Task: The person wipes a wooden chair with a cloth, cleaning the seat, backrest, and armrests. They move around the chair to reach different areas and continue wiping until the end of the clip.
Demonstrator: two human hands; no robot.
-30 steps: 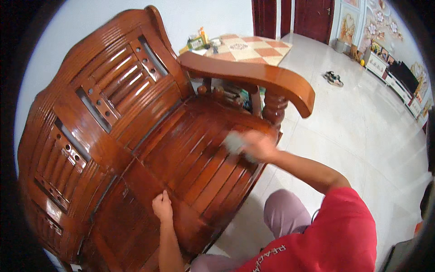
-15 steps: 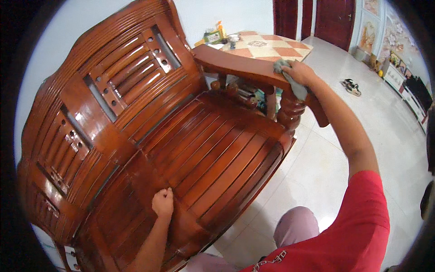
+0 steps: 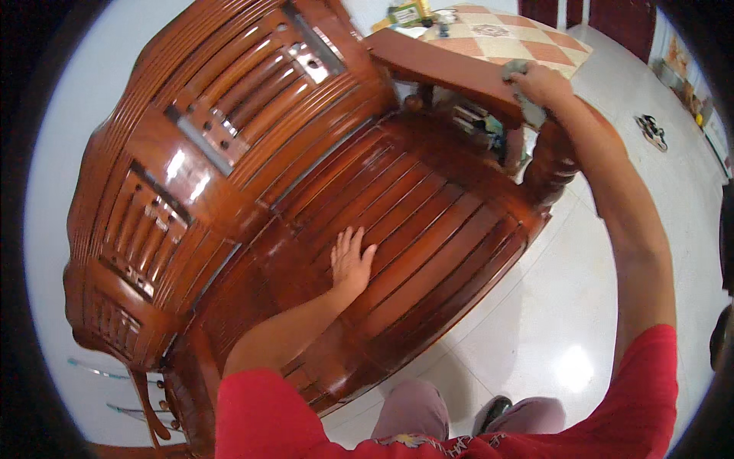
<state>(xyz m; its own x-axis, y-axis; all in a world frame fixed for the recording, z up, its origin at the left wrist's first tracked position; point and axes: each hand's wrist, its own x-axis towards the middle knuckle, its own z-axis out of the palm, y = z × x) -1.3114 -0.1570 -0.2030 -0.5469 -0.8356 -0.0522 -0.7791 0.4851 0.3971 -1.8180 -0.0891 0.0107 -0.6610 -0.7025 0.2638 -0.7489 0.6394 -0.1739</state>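
Observation:
A glossy reddish-brown wooden bench [image 3: 428, 237] with a slatted seat and a carved back fills the middle and left. My left hand [image 3: 352, 260] is over the seat slats with its fingers spread, holding nothing; it appears to rest flat on them. At the far right, my right hand [image 3: 544, 83] grips a grey-green cloth [image 3: 520, 75] on the bench's armrest [image 3: 447, 67]. Part of the cloth hangs down past the hand beside the turned armrest post [image 3: 552, 157].
Behind the armrest stands a table with a checkered top [image 3: 527, 34], bearing a green-and-yellow box [image 3: 409, 13] and small items. Beneath the armrest, assorted things [image 3: 482, 126] show. A pair of sandals [image 3: 651, 131] lies on the pale tiled floor [image 3: 489, 321] at right.
My left hand has gone from a closed fist to spread fingers and sits farther along the seat. My right hand still holds the cloth on the armrest. The view has shifted.

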